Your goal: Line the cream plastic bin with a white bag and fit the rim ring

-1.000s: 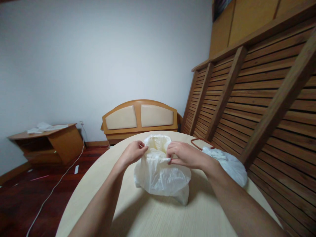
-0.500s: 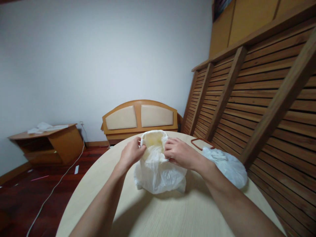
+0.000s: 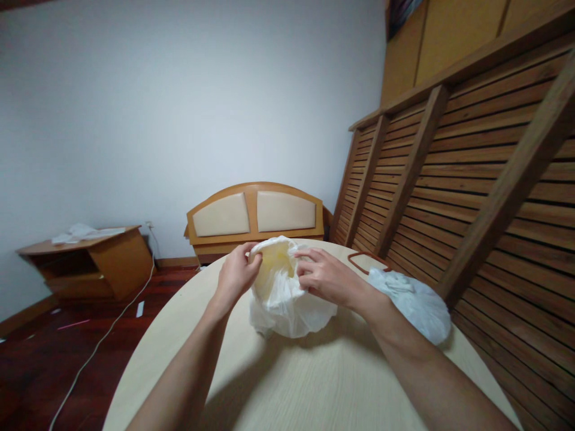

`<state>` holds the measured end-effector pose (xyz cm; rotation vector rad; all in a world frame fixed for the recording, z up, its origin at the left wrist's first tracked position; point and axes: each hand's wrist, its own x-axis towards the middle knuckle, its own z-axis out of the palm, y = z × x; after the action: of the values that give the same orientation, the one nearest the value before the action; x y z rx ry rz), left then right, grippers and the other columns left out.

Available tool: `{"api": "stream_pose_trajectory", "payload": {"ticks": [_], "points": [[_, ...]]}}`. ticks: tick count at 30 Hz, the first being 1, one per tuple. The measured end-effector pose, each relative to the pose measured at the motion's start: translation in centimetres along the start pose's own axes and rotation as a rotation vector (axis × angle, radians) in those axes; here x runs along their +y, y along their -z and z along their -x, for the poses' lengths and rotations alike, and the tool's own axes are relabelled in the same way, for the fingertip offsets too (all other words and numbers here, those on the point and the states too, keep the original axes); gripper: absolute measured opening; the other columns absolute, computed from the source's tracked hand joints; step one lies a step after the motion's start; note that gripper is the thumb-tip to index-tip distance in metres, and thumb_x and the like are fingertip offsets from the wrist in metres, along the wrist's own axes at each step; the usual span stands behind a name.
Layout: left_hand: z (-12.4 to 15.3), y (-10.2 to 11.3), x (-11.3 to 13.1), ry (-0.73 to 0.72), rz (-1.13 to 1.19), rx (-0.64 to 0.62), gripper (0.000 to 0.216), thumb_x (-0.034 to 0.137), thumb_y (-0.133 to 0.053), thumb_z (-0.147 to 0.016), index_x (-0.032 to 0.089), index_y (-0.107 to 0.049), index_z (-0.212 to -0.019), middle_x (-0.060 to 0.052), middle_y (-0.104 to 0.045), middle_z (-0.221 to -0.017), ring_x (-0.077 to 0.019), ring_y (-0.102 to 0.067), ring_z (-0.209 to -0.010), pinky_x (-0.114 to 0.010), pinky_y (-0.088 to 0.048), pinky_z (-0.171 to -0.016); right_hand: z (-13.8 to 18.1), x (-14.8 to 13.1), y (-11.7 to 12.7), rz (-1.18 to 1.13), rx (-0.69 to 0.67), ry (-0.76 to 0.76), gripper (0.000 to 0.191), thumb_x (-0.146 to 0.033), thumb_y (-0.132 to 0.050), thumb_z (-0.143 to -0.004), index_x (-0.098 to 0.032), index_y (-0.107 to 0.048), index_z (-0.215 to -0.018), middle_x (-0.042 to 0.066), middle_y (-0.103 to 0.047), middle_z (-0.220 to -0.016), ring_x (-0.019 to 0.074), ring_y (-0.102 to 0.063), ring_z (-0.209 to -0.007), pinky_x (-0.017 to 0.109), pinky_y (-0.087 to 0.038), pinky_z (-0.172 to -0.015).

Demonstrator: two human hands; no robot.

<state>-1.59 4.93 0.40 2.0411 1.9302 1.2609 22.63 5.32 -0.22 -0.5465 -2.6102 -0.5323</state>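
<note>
A thin white plastic bag stands on the round pale wooden table, its mouth pulled open toward me. My left hand pinches the left edge of the bag's mouth. My right hand grips the right edge, fingers curled over the plastic. The bag's inside looks yellowish; what it holds is hidden.
A second filled white plastic bag lies at the table's right edge, beside a brown loop-shaped handle. A slatted wooden bed frame leans along the right. A headboard stands behind the table, a low cabinet at left, a white cable on the floor.
Both hands have drawn closer together and lifted the bag's mouth. The bag has bunched up, become narrower and shifted slightly away from me.
</note>
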Motion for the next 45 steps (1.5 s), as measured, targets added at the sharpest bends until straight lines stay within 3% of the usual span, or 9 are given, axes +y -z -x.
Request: {"api": "stream_pose_trajectory", "payload": {"ticks": [5, 10, 15, 18, 23, 28, 30, 38, 45], "points": [[-0.1, 0.0, -0.3, 0.033, -0.069, -0.016, 0.026, 0.031, -0.053, -0.088, 0.021, -0.074, -0.1, -0.007, -0.079, -0.099, -0.0225, -0.072, -0.086, -0.027, -0.044, -0.07, 0.3, 0.5, -0.5, -0.04, 0.013, -0.039, 0.018, -0.009, -0.066, -0.088, -0.021, -0.074, -0.077, 0.005, -0.074, -0.102, 0.0306, -0.046, -0.138, 0.051, -0.042, -0.111], [0.3, 0.1, -0.1, 0.026, -0.189, 0.021, 0.024, 0.03, -0.052, -0.089, 0.022, -0.073, -0.097, -0.008, -0.078, -0.097, -0.0245, -0.071, -0.09, -0.027, -0.042, -0.069, 0.6, 0.2, 0.5, -0.223, 0.038, -0.102, 0.034, -0.003, -0.063, -0.077, -0.023, -0.073, -0.103, 0.005, -0.071, -0.116, 0.0261, -0.052, -0.132, 0.043, -0.042, -0.112], [0.8, -0.1, 0.8, 0.017, -0.186, 0.023, 0.021, 0.03, -0.053, -0.088, 0.022, -0.071, -0.095, -0.007, -0.078, -0.095, -0.023, -0.07, -0.087, -0.026, -0.04, -0.067, 0.3, -0.3, 0.9, -0.273, 0.261, -0.597, 0.034, -0.029, -0.066, -0.086, -0.02, -0.061, -0.119, 0.007, -0.071, -0.105, 0.0213, -0.068, -0.09, 0.033, -0.053, -0.08], [1.0, -0.4, 1.3, 0.0, -0.147, 0.016, 0.018, 0.028, -0.052, -0.087, 0.022, -0.069, -0.091, -0.006, -0.077, -0.092, -0.0215, -0.07, -0.083, -0.026, -0.04, -0.066, 0.1, -0.1, 0.4, -0.311, 0.234, -0.767, 0.036, -0.04, -0.069, -0.085, -0.021, -0.064, -0.115, 0.004, -0.073, -0.092, 0.0194, -0.067, -0.076, 0.028, -0.048, -0.067], [1.5, -0.9, 1.5, 0.017, -0.104, -0.113, 0.016, 0.025, -0.052, -0.086, 0.02, -0.067, -0.087, -0.006, -0.075, -0.085, -0.0214, -0.069, -0.08, -0.026, -0.042, -0.064, 0.1, 0.2, 0.4, -0.218, 0.181, -0.73, 0.009, -0.02, -0.062, -0.083, -0.02, -0.071, -0.083, 0.004, -0.073, -0.081, 0.0186, -0.065, -0.075, 0.027, -0.043, -0.068], [2.6, -0.9, 1.9, -0.119, -0.029, -0.126, 0.056, 0.033, -0.065, -0.083, 0.017, -0.054, -0.135, -0.015, -0.063, -0.135, -0.0271, -0.065, -0.111, -0.034, -0.051, -0.087, 0.1, -0.1, 1.2, -0.233, 0.133, -0.624, 0.015, -0.016, -0.064, -0.084, -0.02, -0.076, -0.092, 0.005, -0.075, -0.088, 0.0191, -0.065, -0.081, 0.027, -0.043, -0.073], [2.9, -0.7, 2.2, -0.222, 0.027, -0.094, 0.06, 0.037, -0.066, -0.085, 0.019, -0.052, -0.141, -0.014, -0.058, -0.142, -0.028, -0.06, -0.12, -0.037, -0.051, -0.093, 0.0, -0.4, 1.4, -0.238, 0.12, -0.57, 0.017, -0.016, -0.064, -0.085, -0.021, -0.077, -0.094, 0.004, -0.075, -0.09, 0.0187, -0.065, -0.082, 0.027, -0.044, -0.074], [2.7, -0.4, 3.3, -0.278, -0.01, -0.13, 0.017, 0.031, -0.062, -0.092, 0.023, -0.075, -0.1, -0.005, -0.076, -0.098, -0.02, -0.07, -0.088, -0.028, -0.051, -0.077, -0.2, -1.1, 1.4, -0.229, 0.106, -0.45, 0.027, -0.011, -0.064, -0.083, -0.024, -0.078, -0.103, 0.002, -0.073, -0.093, 0.0158, -0.064, -0.078, 0.026, -0.042, -0.071], [2.5, -0.7, 2.7, -0.212, -0.099, -0.057, 0.016, 0.026, -0.059, -0.093, 0.022, -0.074, -0.098, -0.005, -0.078, -0.098, -0.0204, -0.069, -0.084, -0.028, -0.047, -0.074, -0.2, -0.9, 1.8, -0.232, 0.078, -0.515, 0.012, -0.016, -0.065, -0.083, -0.019, -0.076, -0.086, 0.004, -0.073, -0.086, 0.0174, -0.065, -0.079, 0.027, -0.043, -0.073]]}}
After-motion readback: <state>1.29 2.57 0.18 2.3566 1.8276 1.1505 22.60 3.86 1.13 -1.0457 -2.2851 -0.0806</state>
